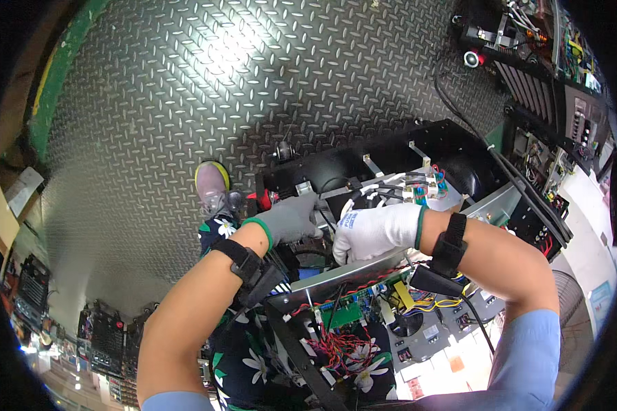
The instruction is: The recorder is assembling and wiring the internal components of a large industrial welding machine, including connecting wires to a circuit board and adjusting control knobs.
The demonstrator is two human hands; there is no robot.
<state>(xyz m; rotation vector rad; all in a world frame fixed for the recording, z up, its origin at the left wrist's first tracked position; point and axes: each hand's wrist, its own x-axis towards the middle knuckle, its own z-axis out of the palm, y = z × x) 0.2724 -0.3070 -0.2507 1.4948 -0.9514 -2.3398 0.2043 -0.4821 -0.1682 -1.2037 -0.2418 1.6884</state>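
An open black machine chassis point(391, 147) stands on the steel tread-plate floor point(185, 89), and both gloved hands are down in it at its near edge. The right hand point(373, 233), in a white glove, is curled into a loose fist over the metal crossbar point(349, 272) at the chassis's near side, fingers point(343, 248) tucked under — whether they have hold of anything I cannot tell, since they hide it. The left hand point(291, 219), in a grey glove with a green cuff, sits just beside it to the left, fingers bent down into the chassis; what they pinch, if anything, is also hidden. Just beyond the white glove, inside the chassis, a bundle of white and black wires point(384, 188) runs to a white connector block point(428, 183) with coloured leads. Each forearm carries a black strap — the left strap point(243, 264) near the wrist, the right strap point(449, 243) likewise, with a small black box point(432, 279) hanging under it. Nearer than the chassis, below the crossbar, lie a green circuit board point(343, 314) with red wiring point(339, 342) and yellow wires point(428, 301). Left of the chassis a shoe point(211, 186) rests on the floor. Further open units point(555, 75) stand beyond the chassis, at the upper right.
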